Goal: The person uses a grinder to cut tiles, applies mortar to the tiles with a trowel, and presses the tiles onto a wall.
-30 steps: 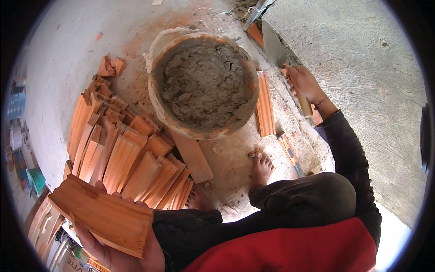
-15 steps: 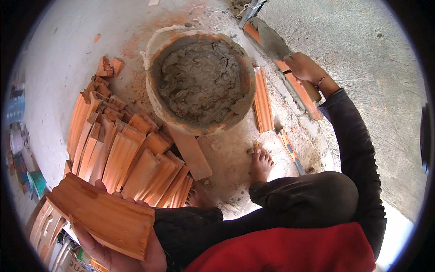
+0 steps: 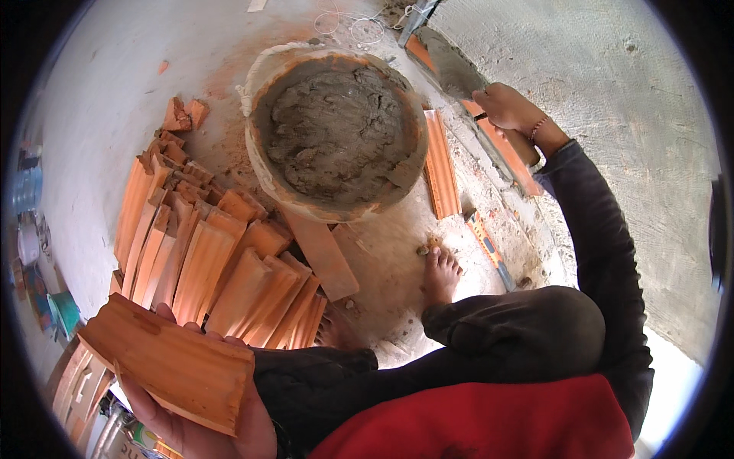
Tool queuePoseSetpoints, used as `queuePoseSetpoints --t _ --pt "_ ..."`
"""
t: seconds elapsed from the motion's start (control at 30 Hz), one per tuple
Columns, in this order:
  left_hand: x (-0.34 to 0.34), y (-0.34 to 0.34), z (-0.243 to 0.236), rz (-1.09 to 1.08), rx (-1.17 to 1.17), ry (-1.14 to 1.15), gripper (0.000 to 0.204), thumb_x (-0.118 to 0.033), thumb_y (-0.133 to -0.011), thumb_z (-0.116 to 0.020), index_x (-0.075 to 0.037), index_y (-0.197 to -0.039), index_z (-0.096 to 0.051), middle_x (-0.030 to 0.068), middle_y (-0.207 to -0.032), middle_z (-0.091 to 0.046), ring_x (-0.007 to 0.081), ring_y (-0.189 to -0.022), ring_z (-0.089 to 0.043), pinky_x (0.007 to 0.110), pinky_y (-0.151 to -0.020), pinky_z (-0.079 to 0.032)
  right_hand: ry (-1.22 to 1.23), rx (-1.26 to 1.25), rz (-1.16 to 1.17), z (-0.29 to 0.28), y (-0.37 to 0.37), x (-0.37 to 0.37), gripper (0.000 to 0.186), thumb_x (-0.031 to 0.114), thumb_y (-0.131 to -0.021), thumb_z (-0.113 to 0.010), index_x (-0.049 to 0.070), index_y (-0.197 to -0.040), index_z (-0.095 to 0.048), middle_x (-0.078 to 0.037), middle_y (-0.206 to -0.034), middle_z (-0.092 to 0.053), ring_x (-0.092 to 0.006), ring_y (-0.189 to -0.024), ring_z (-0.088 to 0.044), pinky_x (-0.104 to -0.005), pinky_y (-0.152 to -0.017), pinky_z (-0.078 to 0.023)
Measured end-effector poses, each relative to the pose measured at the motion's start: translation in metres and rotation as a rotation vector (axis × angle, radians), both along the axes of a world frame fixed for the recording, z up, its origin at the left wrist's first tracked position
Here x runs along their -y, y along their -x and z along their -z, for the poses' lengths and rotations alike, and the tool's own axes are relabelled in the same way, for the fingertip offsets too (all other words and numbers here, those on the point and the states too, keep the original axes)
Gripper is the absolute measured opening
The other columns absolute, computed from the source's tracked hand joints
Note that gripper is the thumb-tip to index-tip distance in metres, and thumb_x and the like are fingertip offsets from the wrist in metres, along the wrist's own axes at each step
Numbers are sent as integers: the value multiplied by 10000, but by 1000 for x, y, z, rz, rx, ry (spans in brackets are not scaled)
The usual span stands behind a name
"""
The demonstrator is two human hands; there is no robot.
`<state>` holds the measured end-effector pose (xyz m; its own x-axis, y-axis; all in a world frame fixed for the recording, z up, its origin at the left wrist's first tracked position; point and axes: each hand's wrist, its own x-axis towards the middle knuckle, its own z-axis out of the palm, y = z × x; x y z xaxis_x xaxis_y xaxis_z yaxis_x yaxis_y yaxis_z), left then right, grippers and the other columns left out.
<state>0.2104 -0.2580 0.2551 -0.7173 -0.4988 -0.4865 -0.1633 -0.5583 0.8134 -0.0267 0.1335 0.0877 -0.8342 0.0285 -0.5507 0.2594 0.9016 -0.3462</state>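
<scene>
My left hand (image 3: 248, 424), at the lower left, is closed round a curved orange clay tile (image 3: 168, 359), held up off the floor with its ridged face upward. My right hand (image 3: 508, 111) reaches out to the foot of the wall, its fingers wrapped round the handle of a trowel. The trowel's grey, mortar-smeared blade (image 3: 453, 67) lies along a row of orange tiles (image 3: 497, 145) set against the wall. Between my hands stands a bucket (image 3: 260, 157) with a rope handle, filled with wet grey mortar (image 3: 336, 130).
Stacked clay tiles (image 3: 202, 260) lean together left of the bucket, near broken pieces (image 3: 177, 115). One loose tile (image 3: 441, 164) and an orange-and-black utility knife (image 3: 489, 249) lie on the floor near my bare foot (image 3: 442, 275). A rough grey wall (image 3: 612, 115) rises at the right.
My right hand and trowel have shifted slightly up and left along the tile row, baring more of the orange tile beneath. The left hand keeps its tile in nearly the same place.
</scene>
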Motion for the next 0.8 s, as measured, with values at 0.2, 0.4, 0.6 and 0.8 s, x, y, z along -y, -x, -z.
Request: queuePoseSetpoints --t 0.2,0.4,0.6,0.8 --pt "-2 6 -1 13 -9 -28 554 -495 -992 -490 -149 -1419 -424 60 -1265 -575 171 -1056 -622 376 -921 -513 8 42 7 0 -15 -20 510 332 -1034 -439 -69 -740 -551 -111 -572 -562 -199 -447 -592 -372 -449 -486" --pt "2 4 2 -15 11 3 562 -504 -992 -486 -148 -1423 -423 56 -1278 -578 167 -1052 -628 390 -913 -514 327 112 290 1 -49 -5 395 380 -1026 -506 2 -930 -568 -2 -586 -495 -100 -453 -485 -285 -421 -439" --pt "0 9 4 27 60 47 555 -514 -993 -484 -147 -1407 -441 54 -1269 -589 175 -1053 -639 406 -911 -531 519 61 309 63 -34 -9 382 430 -1017 -525 66 -915 -576 39 -656 -490 -74 -535 -473 -257 -473 -416" --pt "-3 10 1 21 66 22 546 -511 -999 -475 -149 -1405 -441 58 -1261 -599 180 -1058 -643 419 -912 -540 629 104 416 95 -6 15 413 448 -1028 -477 76 -859 -540 16 -662 -476 -109 -538 -477 -307 -495 -438"
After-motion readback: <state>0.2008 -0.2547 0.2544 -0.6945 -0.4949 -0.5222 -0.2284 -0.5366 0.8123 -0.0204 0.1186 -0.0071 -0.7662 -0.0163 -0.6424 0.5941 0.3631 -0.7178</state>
